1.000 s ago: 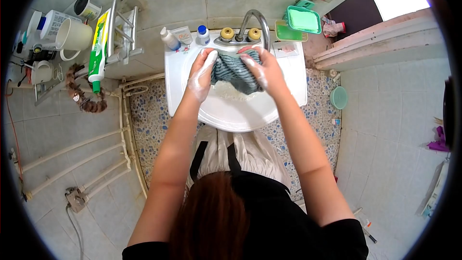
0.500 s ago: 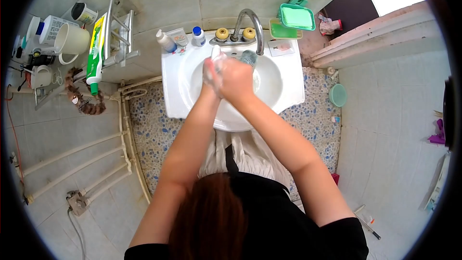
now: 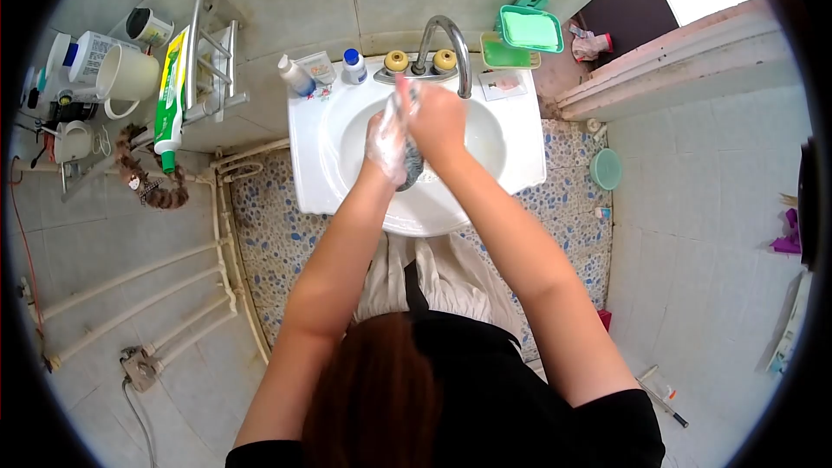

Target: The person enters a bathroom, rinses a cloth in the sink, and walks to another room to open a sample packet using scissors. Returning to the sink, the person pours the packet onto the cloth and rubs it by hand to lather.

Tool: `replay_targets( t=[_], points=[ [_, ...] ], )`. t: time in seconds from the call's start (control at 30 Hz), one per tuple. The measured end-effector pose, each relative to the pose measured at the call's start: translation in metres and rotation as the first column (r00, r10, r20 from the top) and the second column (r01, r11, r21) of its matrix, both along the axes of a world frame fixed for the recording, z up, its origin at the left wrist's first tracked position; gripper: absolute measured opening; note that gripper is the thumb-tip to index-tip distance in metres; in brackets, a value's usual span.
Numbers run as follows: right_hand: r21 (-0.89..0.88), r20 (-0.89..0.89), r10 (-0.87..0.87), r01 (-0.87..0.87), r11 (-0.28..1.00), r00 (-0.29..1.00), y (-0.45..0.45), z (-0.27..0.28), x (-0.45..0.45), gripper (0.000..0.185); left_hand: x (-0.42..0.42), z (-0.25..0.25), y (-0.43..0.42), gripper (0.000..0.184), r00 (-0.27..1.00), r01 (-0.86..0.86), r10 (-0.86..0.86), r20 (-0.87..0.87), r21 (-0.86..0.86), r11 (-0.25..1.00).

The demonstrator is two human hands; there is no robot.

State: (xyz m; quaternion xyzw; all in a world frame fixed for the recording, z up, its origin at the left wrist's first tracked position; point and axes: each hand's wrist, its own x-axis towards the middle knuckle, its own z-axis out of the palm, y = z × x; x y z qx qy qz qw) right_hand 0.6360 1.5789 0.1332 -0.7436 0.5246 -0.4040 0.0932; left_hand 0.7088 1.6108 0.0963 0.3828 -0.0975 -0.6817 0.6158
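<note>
Over the white washbasin (image 3: 316,160), my left hand (image 3: 386,146) and my right hand (image 3: 438,120) are pressed together around a soapy grey cloth (image 3: 412,166). The cloth could be a sock, but its full shape is hidden. Its grey end hangs below the hands, near the left wrist. White suds coat my left hand and the part of the cloth between the hands. Fingers of both hands are closed and partly blurred. Behind them a chrome faucet (image 3: 465,69) arches over the basin, with two yellowish knobs at its base.
Bottles, including a blue-capped bottle (image 3: 354,67), stand on the basin's back left. Green soap dishes (image 3: 529,29) sit at the back right. On the left, a metal rack (image 3: 208,61) holds a toothpaste tube (image 3: 172,100) and a mug (image 3: 126,76). Pipes (image 3: 139,286) run along the left wall.
The cloth's grey end has moved from beyond my right hand to below the hands, nearer me. My right hand has shifted slightly right and up against the left.
</note>
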Motion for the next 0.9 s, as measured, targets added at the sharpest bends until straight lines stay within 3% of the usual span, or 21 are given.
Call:
replay_targets(
  t=[0.03,0.07,0.1,0.13,0.2,0.23,0.33,0.37,0.4,0.47,0.53,0.57,0.67,0.7,0.8,0.83,0.9],
  points=[
    [-0.063,-0.076,0.033,-0.038,0.997,0.997,0.012,0.0,0.005,0.036,0.015,-0.018,-0.005,0.041,0.987,0.038,-0.048,-0.153,-0.069,0.997],
    [-0.13,-0.019,0.106,-0.107,0.986,0.994,0.024,0.003,0.011,0.037,0.022,-0.028,-0.005,0.041,0.948,0.063,-0.103,-0.3,-0.138,0.988],
    [-0.105,-0.042,0.087,-0.091,0.99,0.995,0.024,-0.001,0.011,0.036,0.023,-0.018,-0.003,0.04,0.964,0.039,-0.051,-0.261,-0.05,0.998],
    [-0.081,-0.064,0.069,-0.074,0.994,0.996,0.021,-0.006,0.012,0.036,0.021,-0.003,-0.001,0.038,0.994,0.038,-0.037,-0.098,0.009,0.999],
    [0.131,0.058,-0.04,0.032,0.991,0.997,-0.005,-0.007,0.001,0.033,0.006,0.021,0.004,0.034,0.971,0.016,-0.045,0.235,0.125,0.992],
    [0.236,0.11,-0.104,0.076,0.969,0.988,-0.013,-0.006,-0.003,0.032,-0.003,0.019,0.006,0.033,0.97,-0.007,-0.029,0.24,0.146,0.989],
    [0.137,0.107,-0.012,-0.003,0.991,0.994,0.008,-0.006,0.004,0.032,0.004,0.028,0.002,0.03,0.975,-0.046,0.03,0.222,0.07,0.997],
    [-0.023,0.041,0.03,-0.029,0.999,0.999,0.023,-0.009,0.012,0.033,0.017,-0.005,-0.005,0.028,0.998,-0.013,0.013,0.063,0.003,1.0],
    [-0.034,0.075,0.147,-0.145,0.989,0.986,0.034,0.005,0.015,0.033,0.024,-0.003,-0.011,0.03,0.994,0.021,-0.015,-0.104,0.063,0.998],
    [-0.065,-0.029,0.049,-0.051,0.997,0.998,0.018,-0.006,0.009,0.032,0.013,-0.003,-0.007,0.033,0.999,0.033,-0.028,-0.032,0.177,0.984],
    [0.122,0.075,-0.018,0.009,0.993,0.997,-0.005,-0.005,-0.003,0.031,0.0,0.004,0.002,0.039,0.968,0.09,-0.125,0.219,0.163,0.982],
    [0.214,0.124,-0.059,0.032,0.976,0.991,-0.01,-0.004,-0.006,0.031,-0.003,0.011,0.008,0.038,0.966,0.109,-0.126,0.224,0.086,0.99],
    [-0.088,-0.045,0.097,-0.101,0.991,0.994,0.027,-0.006,0.01,0.038,0.009,0.024,0.01,0.038,0.951,0.097,-0.049,-0.306,0.142,0.985],
    [-0.062,0.034,0.169,-0.167,0.984,0.985,0.037,0.004,0.017,0.044,0.006,0.022,0.011,0.037,0.978,0.069,-0.039,-0.203,0.145,0.987],
    [0.197,-0.051,-0.062,0.071,0.978,0.997,0.003,-0.009,0.002,0.039,-0.006,0.019,0.009,0.037,0.991,0.0,-0.017,0.134,0.131,0.991],
    [0.291,0.044,-0.054,0.039,0.956,0.998,-0.009,-0.005,-0.006,0.038,-0.012,0.019,0.012,0.038,0.988,-0.018,-0.005,0.155,0.148,0.989],
    [0.147,0.057,0.012,-0.02,0.989,0.998,0.003,-0.008,0.001,0.039,-0.008,0.026,0.009,0.038,0.987,-0.022,-0.012,0.163,0.206,0.978]
  ],
)
